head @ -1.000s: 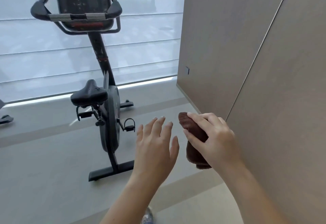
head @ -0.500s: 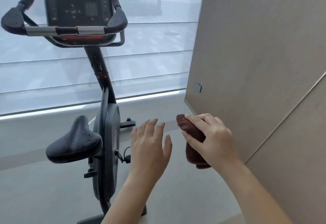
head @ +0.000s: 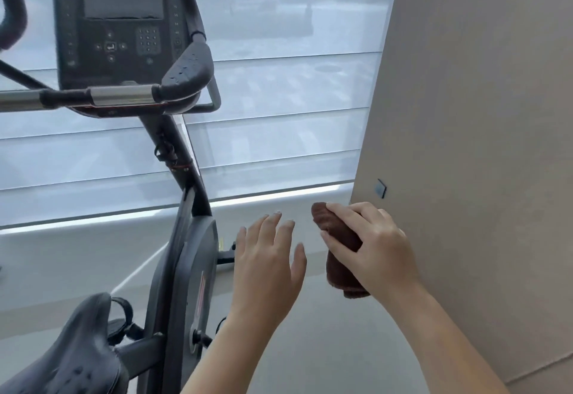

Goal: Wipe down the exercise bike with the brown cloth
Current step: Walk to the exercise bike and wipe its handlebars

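A black exercise bike (head: 183, 269) fills the left half of the view. Its console (head: 121, 24) and handlebar (head: 124, 94) are at the top left, its saddle (head: 71, 359) at the bottom left. My right hand (head: 375, 248) grips a folded brown cloth (head: 338, 248) in the air, right of the bike's frame and apart from it. My left hand (head: 269, 257) hovers beside the cloth with fingers straight and spread, holding nothing, just right of the flywheel housing.
A beige wall panel (head: 480, 114) stands close on the right, with a small dark switch (head: 380, 188) on it. Window blinds (head: 279, 99) span the back. Grey floor (head: 325, 347) lies below my arms.
The view has closed in on the bike: console and saddle look larger and sit further left and lower. Both hands keep their pose, the cloth still gripped in my right hand.
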